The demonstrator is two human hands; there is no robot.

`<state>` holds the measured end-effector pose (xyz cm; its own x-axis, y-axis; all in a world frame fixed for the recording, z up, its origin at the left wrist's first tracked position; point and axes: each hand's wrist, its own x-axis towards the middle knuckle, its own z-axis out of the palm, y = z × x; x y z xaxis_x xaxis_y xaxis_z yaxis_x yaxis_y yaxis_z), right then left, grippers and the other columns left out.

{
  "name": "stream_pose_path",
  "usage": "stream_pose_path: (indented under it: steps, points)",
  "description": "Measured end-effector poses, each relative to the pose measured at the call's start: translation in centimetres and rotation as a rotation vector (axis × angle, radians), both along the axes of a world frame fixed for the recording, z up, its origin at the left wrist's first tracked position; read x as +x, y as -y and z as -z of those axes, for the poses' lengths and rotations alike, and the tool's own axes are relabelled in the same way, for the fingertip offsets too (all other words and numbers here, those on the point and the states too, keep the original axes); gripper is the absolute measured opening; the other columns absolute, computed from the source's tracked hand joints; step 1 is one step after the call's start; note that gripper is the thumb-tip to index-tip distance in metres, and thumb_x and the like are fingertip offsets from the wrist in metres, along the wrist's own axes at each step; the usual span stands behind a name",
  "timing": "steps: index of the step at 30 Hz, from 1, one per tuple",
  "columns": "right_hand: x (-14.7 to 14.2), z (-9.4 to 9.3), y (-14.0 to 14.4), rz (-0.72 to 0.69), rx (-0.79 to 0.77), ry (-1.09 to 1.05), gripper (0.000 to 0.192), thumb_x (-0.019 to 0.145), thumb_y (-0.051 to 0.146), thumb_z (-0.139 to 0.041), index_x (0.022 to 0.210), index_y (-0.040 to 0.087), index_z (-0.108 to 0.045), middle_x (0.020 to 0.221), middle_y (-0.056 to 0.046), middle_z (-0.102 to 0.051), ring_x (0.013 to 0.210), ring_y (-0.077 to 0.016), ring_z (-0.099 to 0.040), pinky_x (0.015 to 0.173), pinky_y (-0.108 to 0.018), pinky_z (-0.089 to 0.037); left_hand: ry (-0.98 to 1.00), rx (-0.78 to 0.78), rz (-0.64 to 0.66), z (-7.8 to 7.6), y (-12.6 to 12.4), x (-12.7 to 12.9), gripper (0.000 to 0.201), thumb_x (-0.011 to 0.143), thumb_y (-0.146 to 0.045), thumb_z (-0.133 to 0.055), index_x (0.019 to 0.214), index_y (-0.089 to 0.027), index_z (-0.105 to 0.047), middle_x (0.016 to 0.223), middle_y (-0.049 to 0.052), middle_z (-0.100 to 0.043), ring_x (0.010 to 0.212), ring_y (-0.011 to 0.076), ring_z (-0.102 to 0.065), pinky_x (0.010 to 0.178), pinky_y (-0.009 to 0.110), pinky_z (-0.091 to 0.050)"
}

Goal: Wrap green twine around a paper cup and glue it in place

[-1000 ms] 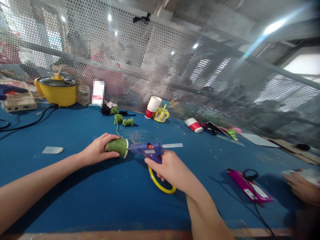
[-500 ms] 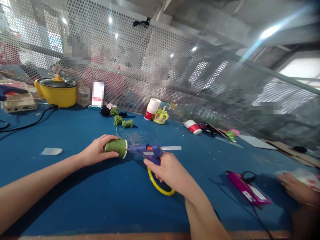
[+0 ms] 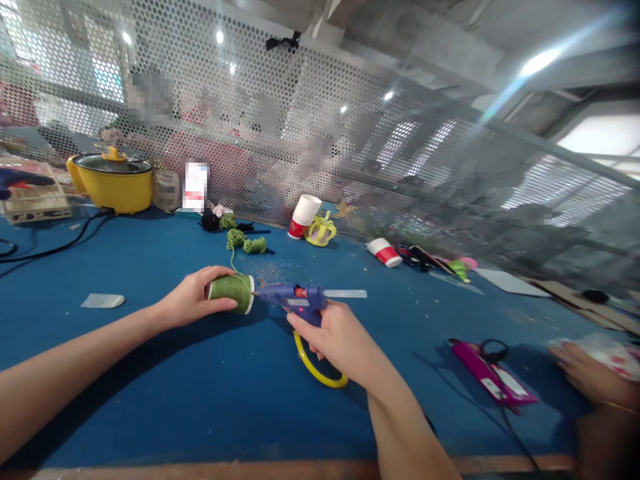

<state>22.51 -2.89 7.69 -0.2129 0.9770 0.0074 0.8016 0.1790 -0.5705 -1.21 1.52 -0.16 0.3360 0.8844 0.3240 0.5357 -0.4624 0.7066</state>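
Near the middle of the blue tabletop (image 3: 150, 373) we hold a green yarn-wrapped roll (image 3: 231, 294) on its side, our left hand (image 3: 193, 300) wrapped around it; our right hand (image 3: 336, 337) grips a blue glue gun (image 3: 295, 300) whose nozzle touches the roll's white end, a clear glue stick jutting from its back. A yellow ring (image 3: 317, 367) lies under the right hand, partly covered by it. Beyond the roll: loose green yarn (image 3: 245, 243), a dark bundle we cannot identify, a tipped red-and-white paper cup (image 3: 303, 215) beside a yellow crown-shaped piece (image 3: 323, 231), and a second paper cup (image 3: 384, 252) on its side near a tangle of scissors and coloured scraps too blurred to sort. At far left stand a yellow lidded pot (image 3: 113, 180), a glass jar (image 3: 167, 190) and a wooden crate (image 3: 35, 200), with black cables trailing; a pale flat piece (image 3: 103, 301) lies alone. To the right, a magenta flat item (image 3: 493, 377) with a black cord; another person's hand (image 3: 590, 377) at the edge, blurred and cut off. A perforated metal screen (image 3: 350, 133) backs the tabletop; figures behind it are indistinct.
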Motion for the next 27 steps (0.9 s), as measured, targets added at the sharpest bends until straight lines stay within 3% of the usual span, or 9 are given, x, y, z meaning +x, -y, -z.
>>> stream_pose_path:
  steps: [9,27]
  points:
    - [-0.1,-0.1,-0.2,0.027,-0.004,0.006,0.02,0.078,0.03,-0.049,0.063,0.018,-0.053,0.04,0.002,-0.052,0.034,-0.0111,-0.047,0.041,-0.022,-0.038,-0.065,0.19,0.073,-0.1,0.5,0.0,0.045,0.077,-0.041,-0.059,0.115,-0.02,-0.047,0.103,0.007,-0.054,0.094,0.0214,-0.054,0.082,0.034,-0.045]
    - [0.3,0.8,-1.3,0.012,-0.02,-0.051,0.02,0.077,0.032,-0.049,0.062,0.019,-0.048,0.041,0.002,-0.052,0.033,-0.0112,-0.049,0.041,-0.023,-0.04,-0.144,0.347,0.159,0.5,0.7,0.1,0.043,0.081,-0.036,-0.055,0.121,-0.024,-0.041,0.113,0.009,-0.045,0.105,0.0241,-0.049,0.088,0.039,-0.045]
